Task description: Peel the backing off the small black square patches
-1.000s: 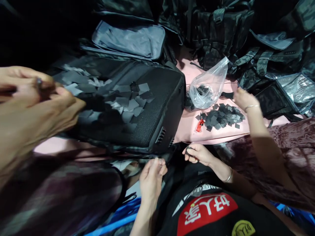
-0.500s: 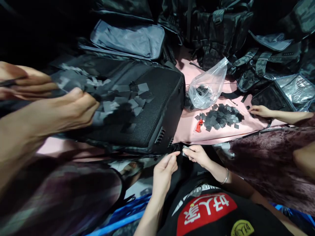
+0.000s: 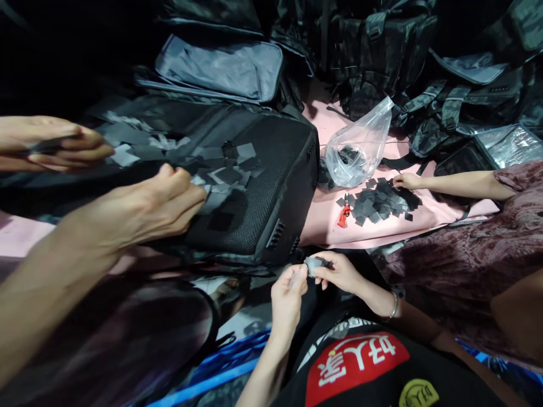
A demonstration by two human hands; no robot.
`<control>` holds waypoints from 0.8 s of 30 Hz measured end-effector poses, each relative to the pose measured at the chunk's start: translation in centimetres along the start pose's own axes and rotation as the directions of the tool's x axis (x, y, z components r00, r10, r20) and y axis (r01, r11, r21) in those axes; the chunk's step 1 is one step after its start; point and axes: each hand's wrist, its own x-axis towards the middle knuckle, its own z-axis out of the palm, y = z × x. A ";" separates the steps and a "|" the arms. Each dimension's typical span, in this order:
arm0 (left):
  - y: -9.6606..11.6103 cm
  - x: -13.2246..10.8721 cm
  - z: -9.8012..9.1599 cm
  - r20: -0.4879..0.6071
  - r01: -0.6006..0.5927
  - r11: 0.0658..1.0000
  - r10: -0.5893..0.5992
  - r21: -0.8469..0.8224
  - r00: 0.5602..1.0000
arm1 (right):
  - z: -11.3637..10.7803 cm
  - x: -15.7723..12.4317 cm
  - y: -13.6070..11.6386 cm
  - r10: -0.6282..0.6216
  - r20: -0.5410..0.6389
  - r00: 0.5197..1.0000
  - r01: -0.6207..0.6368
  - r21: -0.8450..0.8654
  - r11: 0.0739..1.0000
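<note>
Low in the middle, in front of a black shirt, my left hand [image 3: 289,288] and my right hand [image 3: 337,271] meet at the fingertips. My right hand, with a bangle at the wrist, grips small grey squares [image 3: 313,265], a pale one and darker ones. Thumb and finger of my left hand pinch at the edge of the pale square. Beyond, a heap of dark squares [image 3: 377,200] lies on pink cloth [image 3: 322,223], with red-handled snips [image 3: 344,215] beside it. More squares [image 3: 229,175] lie scattered on a black backpack [image 3: 271,164].
At left, another person's hands [image 3: 161,198] work over the backpack. On the right, a co-worker's hand [image 3: 409,181] touches the heap. A clear plastic bag [image 3: 360,147] with dark squares inside stands behind it. Camouflage backpacks [image 3: 382,51] and an open grey-lined bag [image 3: 220,62] fill the back.
My hands have come together, my left fingers now meeting the pale square in my right hand. The co-worker's hand at right moved left onto the heap. The other person's hands shifted right.
</note>
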 end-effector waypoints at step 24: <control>0.1 -0.2 0.5 -0.098 -0.205 0.956 0.229 0.212 0.968 | -0.9 0.6 -0.9 0.131 -0.058 0.990 -0.133 -0.018 0.991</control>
